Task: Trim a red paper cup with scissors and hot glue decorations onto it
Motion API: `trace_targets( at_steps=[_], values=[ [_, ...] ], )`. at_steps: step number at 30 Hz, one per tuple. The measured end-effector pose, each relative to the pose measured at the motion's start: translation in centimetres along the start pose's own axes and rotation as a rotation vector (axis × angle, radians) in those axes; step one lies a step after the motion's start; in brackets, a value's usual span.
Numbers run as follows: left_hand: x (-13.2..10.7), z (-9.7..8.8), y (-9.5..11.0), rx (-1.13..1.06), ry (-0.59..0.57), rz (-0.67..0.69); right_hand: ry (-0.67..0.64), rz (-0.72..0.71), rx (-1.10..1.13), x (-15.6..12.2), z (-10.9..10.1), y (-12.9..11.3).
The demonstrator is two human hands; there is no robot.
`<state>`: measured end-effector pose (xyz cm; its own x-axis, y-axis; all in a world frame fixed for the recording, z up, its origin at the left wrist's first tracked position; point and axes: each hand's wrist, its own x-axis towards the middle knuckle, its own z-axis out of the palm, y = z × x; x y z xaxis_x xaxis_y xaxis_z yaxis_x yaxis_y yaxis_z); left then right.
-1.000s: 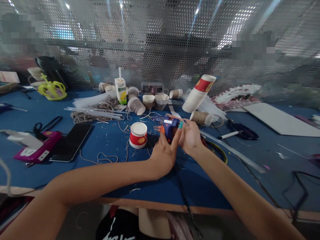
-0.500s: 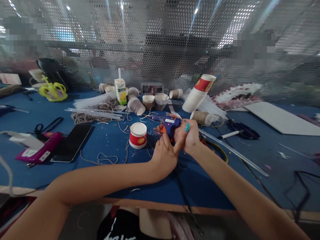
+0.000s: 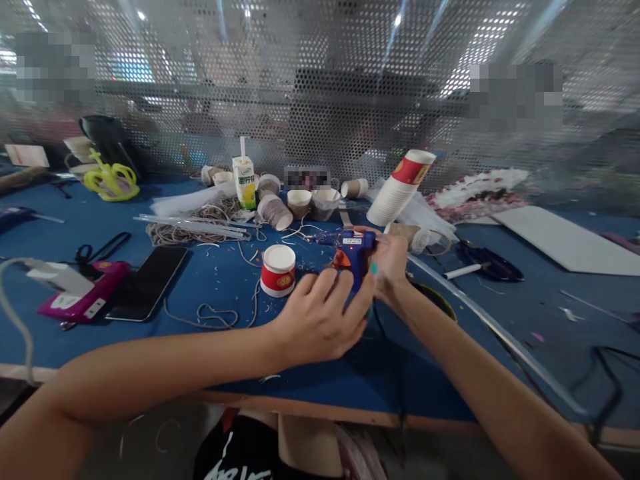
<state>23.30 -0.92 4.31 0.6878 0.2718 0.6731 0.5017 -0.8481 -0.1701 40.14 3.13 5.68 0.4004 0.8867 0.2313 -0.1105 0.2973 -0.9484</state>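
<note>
My right hand point(image 3: 395, 265) is closed round the handle of a blue hot-glue gun point(image 3: 353, 248) with an orange trigger, held just above the blue table point(image 3: 210, 293), nozzle pointing left. My left hand point(image 3: 317, 319) is right below it, fingers stretched up, fingertips and teal-nailed thumb against the gun's handle, holding nothing that I can see. An upturned red-and-white paper cup point(image 3: 278, 270) stands just left of both hands. The gun's black cord point(image 3: 380, 327) drops towards the table edge.
A phone point(image 3: 147, 281) and pink device point(image 3: 83, 297) lie left. Behind are a twine pile point(image 3: 195, 232), clear glue sticks point(image 3: 190, 224), a drink carton point(image 3: 245, 181), several small cups point(image 3: 300, 202), a leaning cup stack point(image 3: 397, 190). A long clear rod point(image 3: 500, 333) and a white board point(image 3: 565, 243) lie right. A perforated screen point(image 3: 320, 87) closes the back.
My right hand has lifted the glue gun slightly up and to the right. My left hand has slid back towards me, its fingers now stretched up against the handle.
</note>
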Motion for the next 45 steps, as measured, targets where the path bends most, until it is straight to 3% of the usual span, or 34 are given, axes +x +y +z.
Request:
trace_targets(
  at_steps=[1, 4, 5, 8, 13, 18, 21, 24, 30, 34, 37, 45],
  values=[
    [-0.8, -0.3, -1.1, -0.017, 0.095, 0.023, 0.023, 0.025, -0.004, 0.0, -0.1, -0.1],
    [-3.0, -0.2, -4.3, -0.063, 0.402, -0.111, 0.085, 0.132, -0.011, -0.4, -0.3, -0.6],
    [-3.7, 0.0, -5.2, -0.087, 0.407, -0.181, 0.091, 0.144, -0.015, -0.6, -0.3, -0.8],
    [-4.7, 1.1, -6.4, -0.254, 0.277, -0.356, 0.071, 0.136, -0.028, -1.3, 0.0, -1.6],
    [-4.3, 2.6, -5.6, -0.529, 0.159, -0.619, 0.042, 0.148, -0.084, -1.9, 0.3, -3.1],
    [-3.3, 3.2, -5.9, -0.684, 0.097, -0.694, 0.001, 0.052, -0.054, -2.4, -0.1, -4.2],
    [-3.0, 3.5, -6.6, -0.854, 0.050, -0.776, -0.124, 0.111, -0.010, -2.8, -0.8, -4.2],
    [-2.9, 3.8, -7.1, -1.038, 0.055, -0.802, -0.222, 0.159, 0.008, -3.2, -1.4, -4.1],
    [-2.8, 3.1, -6.6, -1.397, 0.136, -0.831, -0.170, 0.210, 0.026, -4.2, -1.4, -4.9],
    [-3.0, 2.2, -5.6, -1.598, -0.010, -0.860, -0.194, 0.245, 0.036, -5.0, -1.2, -5.0],
    [-3.1, 1.9, -5.1, -1.678, -0.079, -0.890, -0.221, 0.281, 0.029, -5.4, -1.1, -4.9],
    [-2.8, 2.0, -5.1, -1.742, -0.060, -0.936, -0.169, 0.325, 0.015, -5.5, -1.1, -4.8]
  ],
)
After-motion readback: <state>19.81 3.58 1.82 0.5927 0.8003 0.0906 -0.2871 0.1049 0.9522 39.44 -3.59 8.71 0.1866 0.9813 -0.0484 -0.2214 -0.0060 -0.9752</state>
